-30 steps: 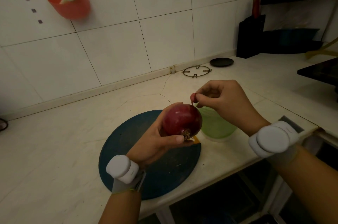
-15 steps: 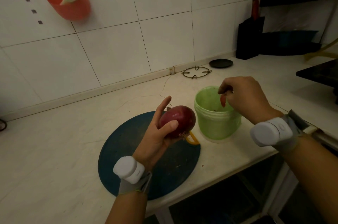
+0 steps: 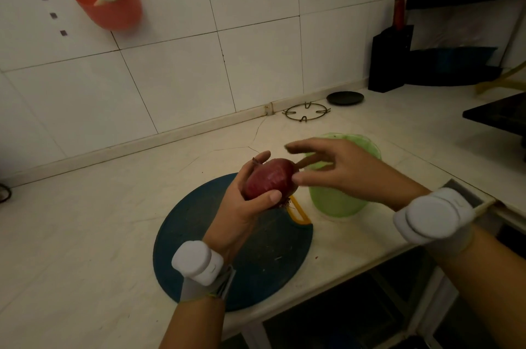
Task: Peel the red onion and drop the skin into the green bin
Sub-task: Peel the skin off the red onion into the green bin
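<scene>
The red onion (image 3: 269,178) sits in your left hand (image 3: 242,206), thumb pressed across its front and fingers curled behind it, held above the far edge of the round dark cutting board (image 3: 199,249). Its long axis tilts: the dry tip points to about 10 o'clock, the root tuft to about 5 o'clock. Your right hand (image 3: 350,169) hovers at the onion's 3 o'clock side, fingers spread and empty (slightly blurred), in front of the green bin (image 3: 336,200). You seem to be between strips; next, pinch a loose edge of skin near the tip and pull it toward the root.
</scene>
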Motion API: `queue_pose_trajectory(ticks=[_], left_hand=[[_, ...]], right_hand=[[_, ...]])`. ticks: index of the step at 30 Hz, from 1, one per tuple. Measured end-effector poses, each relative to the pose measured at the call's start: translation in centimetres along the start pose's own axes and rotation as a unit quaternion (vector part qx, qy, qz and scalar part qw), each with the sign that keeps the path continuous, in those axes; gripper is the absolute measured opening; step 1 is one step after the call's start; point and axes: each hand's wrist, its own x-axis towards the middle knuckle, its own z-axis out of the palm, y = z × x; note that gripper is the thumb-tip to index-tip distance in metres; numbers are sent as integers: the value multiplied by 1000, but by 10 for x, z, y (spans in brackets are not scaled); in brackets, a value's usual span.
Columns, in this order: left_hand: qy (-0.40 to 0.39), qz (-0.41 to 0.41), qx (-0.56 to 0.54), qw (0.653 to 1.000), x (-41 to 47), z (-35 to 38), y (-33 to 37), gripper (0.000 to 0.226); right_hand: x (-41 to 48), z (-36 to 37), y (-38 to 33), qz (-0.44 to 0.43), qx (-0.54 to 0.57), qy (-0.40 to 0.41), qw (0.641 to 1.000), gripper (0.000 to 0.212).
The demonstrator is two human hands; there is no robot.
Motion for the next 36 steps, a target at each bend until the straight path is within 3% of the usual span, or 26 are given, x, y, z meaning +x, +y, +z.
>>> queue_pose_trajectory(ticks=[3, 17, 23, 36], left_hand=[[-2, 14, 21, 1000, -1, 0, 0, 95], [-19, 24, 74, 997, -7, -4, 4, 84], [-18, 36, 82, 996, -7, -3, 4, 81], [-23, 33, 94, 995, -9, -4, 4, 75]], right_hand=[[-2, 12, -5, -23, -11, -3, 1000, 64], [-8, 10, -18, -70, -99, -10, 993, 44], [-11, 13, -21, -71, -80, 6, 994, 52], [-11, 9, -15, -43, -38, -12, 998, 45]])
